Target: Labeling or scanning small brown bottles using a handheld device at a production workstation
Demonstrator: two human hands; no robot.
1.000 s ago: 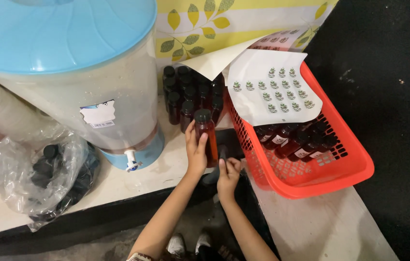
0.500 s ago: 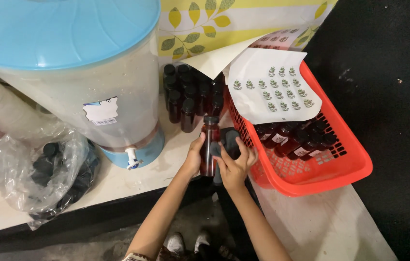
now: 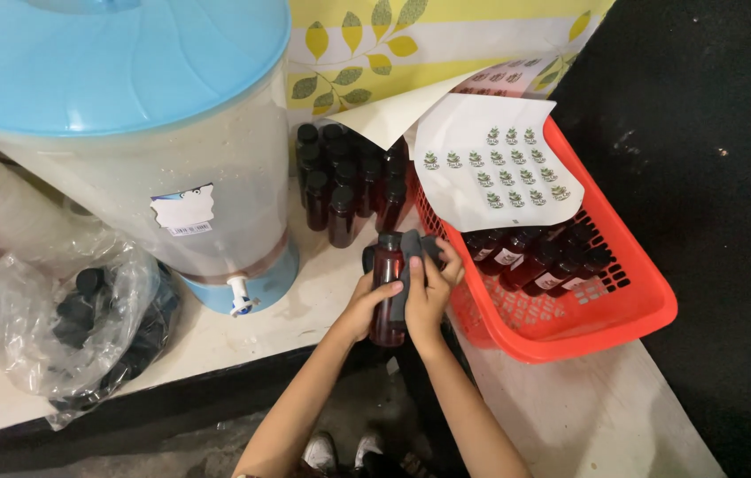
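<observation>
My left hand point(image 3: 365, 305) grips a small bottle of dark red liquid with a black cap point(image 3: 387, 292), held upright over the counter's front edge. My right hand point(image 3: 429, 292) presses a dark grey cloth point(image 3: 406, 265) against the bottle's right side and neck. Behind the hands stands a cluster of the same capped bottles point(image 3: 349, 181). To the right, a red plastic basket point(image 3: 606, 310) holds several labelled bottles point(image 3: 535, 257) lying down, with a white sheet of round stickers point(image 3: 495, 164) resting over its far end.
A large translucent dispenser with a light blue lid and a white tap point(image 3: 127, 150) fills the left. A clear plastic bag of black caps point(image 3: 74, 327) lies at the counter's left front. The floor at right is dark point(image 3: 712, 177).
The left hand lifted one bottle from the cluster and drew it toward the counter's front. The right hand came up with the cloth and now wraps it around the bottle.
</observation>
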